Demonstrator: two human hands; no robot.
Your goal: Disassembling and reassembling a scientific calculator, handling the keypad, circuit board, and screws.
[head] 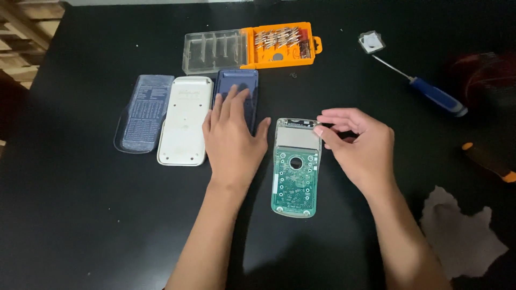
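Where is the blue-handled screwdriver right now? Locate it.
In the head view, the blue-handled screwdriver lies on the black table at upper right, beyond the right hand, its tip near a small square part.

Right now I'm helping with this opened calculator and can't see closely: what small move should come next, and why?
Probably pinch and lift the board's top edge: the right hand has fingertips at the green circuit board's upper right corner, while the left hand rests flat on the dark blue cover.
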